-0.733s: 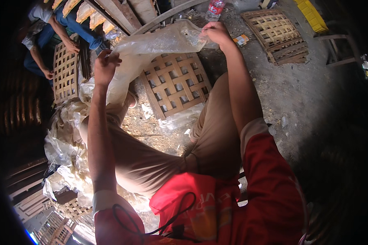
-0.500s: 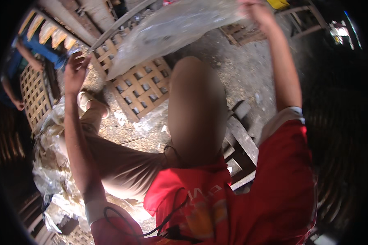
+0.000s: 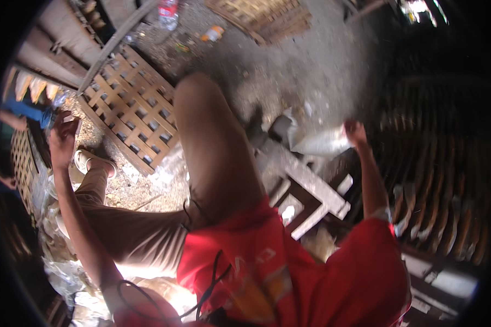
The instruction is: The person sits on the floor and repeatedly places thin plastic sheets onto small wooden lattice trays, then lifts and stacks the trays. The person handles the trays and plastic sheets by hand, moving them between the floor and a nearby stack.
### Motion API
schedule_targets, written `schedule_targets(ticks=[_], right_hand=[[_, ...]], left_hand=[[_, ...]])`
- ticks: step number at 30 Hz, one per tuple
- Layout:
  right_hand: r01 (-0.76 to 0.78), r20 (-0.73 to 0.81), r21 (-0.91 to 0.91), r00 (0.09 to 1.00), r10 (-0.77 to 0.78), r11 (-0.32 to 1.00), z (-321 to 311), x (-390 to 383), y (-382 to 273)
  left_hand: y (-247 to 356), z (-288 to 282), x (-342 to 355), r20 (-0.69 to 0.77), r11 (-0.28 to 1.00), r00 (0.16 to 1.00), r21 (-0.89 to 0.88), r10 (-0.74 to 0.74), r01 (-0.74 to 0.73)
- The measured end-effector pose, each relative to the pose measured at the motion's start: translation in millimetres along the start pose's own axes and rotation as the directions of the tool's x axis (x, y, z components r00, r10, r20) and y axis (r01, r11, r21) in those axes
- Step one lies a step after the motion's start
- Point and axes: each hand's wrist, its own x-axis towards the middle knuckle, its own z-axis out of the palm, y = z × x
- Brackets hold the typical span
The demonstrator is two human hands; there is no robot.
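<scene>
My right hand (image 3: 355, 132) is stretched out to my right and grips a crumpled clear plastic sheet (image 3: 316, 143) that hangs over a wooden stool frame (image 3: 311, 188). My left hand (image 3: 63, 140) is raised at the far left with fingers curled; a small pale piece seems to sit at its fingertips, but blur hides what it is. A woven wooden lattice panel (image 3: 133, 106) lies on the ground beyond my raised right knee (image 3: 202, 103).
Another lattice panel (image 3: 267, 16) lies at the top, near a plastic bottle (image 3: 168, 12) and litter. A long pole (image 3: 112, 49) runs across the upper left. Crumpled plastic sheets (image 3: 54, 256) pile at the lower left. Another person (image 3: 22, 111) sits at the left edge.
My right hand swung the plastic sheet from up in front of me down to my right side. My left hand let go of the sheet and stays at the left. My view turned right.
</scene>
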Motion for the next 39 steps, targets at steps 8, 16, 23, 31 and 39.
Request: schedule_targets(ticks=[8, 16, 23, 31, 39], right_hand=[[0.127, -0.756, 0.169, 0.653, 0.046, 0.977, -232, 113, 45], [0.059, 0.399, 0.245, 0.903, -0.157, 0.968, 4, -5, 25], [-0.11, -0.078, -0.054, 0.991, 0.106, 0.992, -103, 90, 127], [-0.07, -0.551, -0.342, 0.823, -0.14, 0.937, -169, 66, 29], [-0.155, 0.226, 0.052, 0.964, 0.14, 0.987, 5, 56, 56]], left_hand=[[-19, -28, -5, 0.133, 0.995, 0.988, 0.07, -0.078, 0.069], [-6, 37, 3, 0.17, 0.992, 0.985, -0.13, 0.022, 0.0], [4, 44, 12, 0.346, 0.999, 0.938, 0.048, -0.009, -0.008], [13, 12, 9, 0.382, 0.996, 0.922, 0.084, -0.057, 0.026], [-9, 17, 1, 0.496, 0.996, 0.863, 0.021, -0.09, 0.092]])
